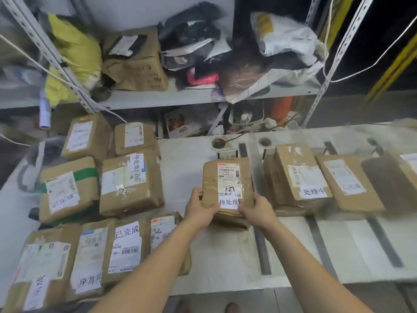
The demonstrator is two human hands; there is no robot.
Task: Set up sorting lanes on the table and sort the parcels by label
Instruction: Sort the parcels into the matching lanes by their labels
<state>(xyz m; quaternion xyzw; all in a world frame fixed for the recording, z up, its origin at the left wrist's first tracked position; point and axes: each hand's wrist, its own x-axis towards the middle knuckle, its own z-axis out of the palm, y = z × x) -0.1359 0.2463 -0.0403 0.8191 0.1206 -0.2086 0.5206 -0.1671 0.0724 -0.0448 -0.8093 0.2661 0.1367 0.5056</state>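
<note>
Parcels wait unsorted at the left: 7 brown boxes (97, 199) crowded together, their labels mixed. In the middle, the left hand (200, 208) and right hand (257, 211) grip 1 labelled parcel (226, 186) by its near corners, fingers curled round its edges, in the first lane atop another box. Dark tape strips (261, 251) mark lanes across the table (225, 256). Rightward, 2 lanes hold sorted parcels (300, 175). I judge the sorting under halfway.

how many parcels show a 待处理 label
2. The held parcel sits at centre, between the left hand and right hand. The pile parcel lies in the left group's middle row. Other labels are blurred or covered, so more may be hidden.
</note>
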